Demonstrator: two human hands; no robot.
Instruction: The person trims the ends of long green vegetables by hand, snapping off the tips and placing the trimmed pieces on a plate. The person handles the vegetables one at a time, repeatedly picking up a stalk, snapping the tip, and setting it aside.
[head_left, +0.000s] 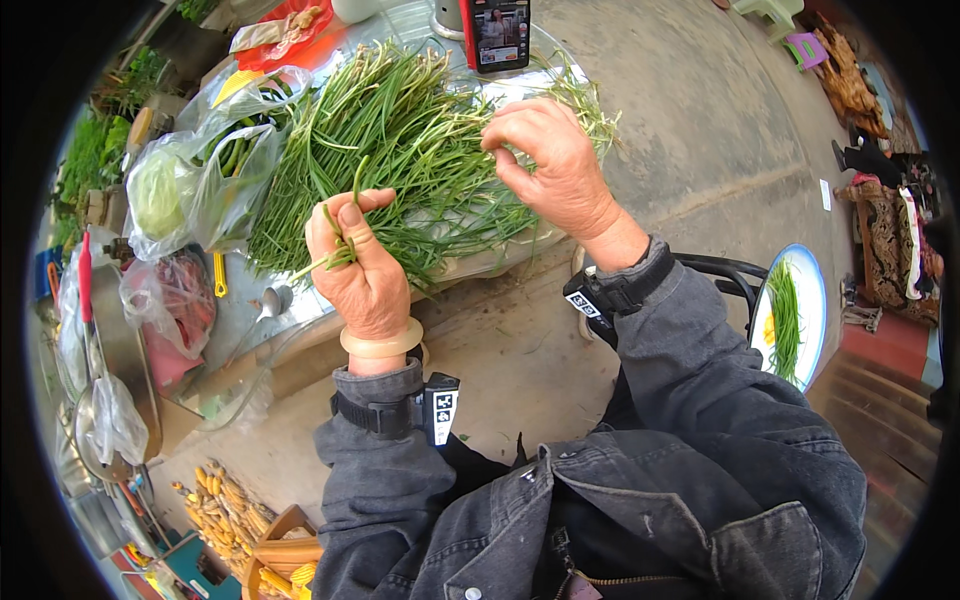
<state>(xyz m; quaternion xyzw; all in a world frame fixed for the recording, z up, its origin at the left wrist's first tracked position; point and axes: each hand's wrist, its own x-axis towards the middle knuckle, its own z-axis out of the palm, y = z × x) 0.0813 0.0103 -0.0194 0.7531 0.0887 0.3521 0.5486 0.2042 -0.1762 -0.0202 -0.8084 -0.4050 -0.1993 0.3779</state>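
My left hand (364, 266) holds a few green chive stalks (335, 251) between thumb and fingers, just above the near edge of a large pile of chives (405, 142). One stalk tip points up past the index finger, and pale ends stick out to the left. Over the right end of the pile is my right hand (544, 154), its fingers curled and thumb near the index fingertip. No object shows in it, though its palm side is partly hidden. Beyond it lies a small heap of thin, paler stalks and trimmings (596, 124).
A phone (499, 34) stands at the table's far side. Plastic bags with a pale green vegetable (161, 199) and green peppers (236, 154) sit left of the pile, near a metal spoon (274, 302). At right, a plate (814, 315) bears sorted chives. Corn cobs (225, 510) lie lower left.
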